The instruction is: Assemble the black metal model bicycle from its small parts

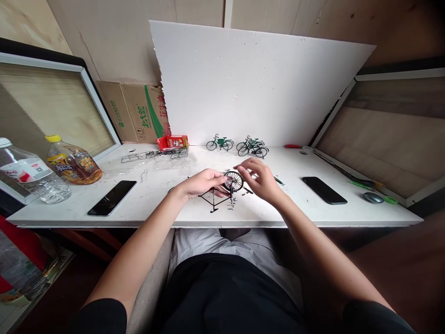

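Observation:
A small black model bicycle frame with one spoked wheel rests on the white table in front of me. My left hand is closed on the frame just left of the wheel. My right hand hovers at the wheel's right side, fingers curled and pinched near the wheel; what it holds, if anything, is too small to name. Tiny loose parts lie under the frame.
Finished green model bicycles stand at the back before a white foam board. Black phones lie left and right. Two bottles, plastic bags with parts, a red packet, a cardboard box.

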The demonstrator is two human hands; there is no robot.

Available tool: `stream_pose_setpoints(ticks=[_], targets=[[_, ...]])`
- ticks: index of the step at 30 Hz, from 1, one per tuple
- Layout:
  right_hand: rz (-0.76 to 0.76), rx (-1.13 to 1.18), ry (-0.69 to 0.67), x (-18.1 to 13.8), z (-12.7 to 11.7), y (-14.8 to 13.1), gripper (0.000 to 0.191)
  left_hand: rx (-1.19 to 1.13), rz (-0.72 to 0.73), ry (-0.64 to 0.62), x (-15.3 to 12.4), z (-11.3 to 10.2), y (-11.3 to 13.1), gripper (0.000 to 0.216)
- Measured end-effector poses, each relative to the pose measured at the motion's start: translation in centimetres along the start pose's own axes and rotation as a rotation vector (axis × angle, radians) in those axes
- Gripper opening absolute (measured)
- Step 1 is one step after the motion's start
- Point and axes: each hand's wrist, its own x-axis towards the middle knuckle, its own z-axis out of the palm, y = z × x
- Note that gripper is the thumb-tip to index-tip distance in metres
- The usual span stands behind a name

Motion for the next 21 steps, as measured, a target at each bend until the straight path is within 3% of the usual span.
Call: stream_pose_setpoints(ticks=[2,7,13,21], targets=[[0.127,0.101,0.006,0.2,0.0,0.5,0.042,0.014,0.039,0.003,0.0,0.0,0.1,0.048],[0.315,0.383,-0.284,0.3,-0.1,1.0,0.05,0.057,0.111,0.06,0.5,0.3,-0.2,0.056],[0.367,0.458,-0.253,0.2,0.1,0.5,0.05,0.082,0.153,0.126,0.7,0.6,-0.5,0.06],[0.363,0.414,-0.204,0.0,0.5,0.7,0.05,0.22,0.093,0.148,0.4,1.4,0.3,0.054]])
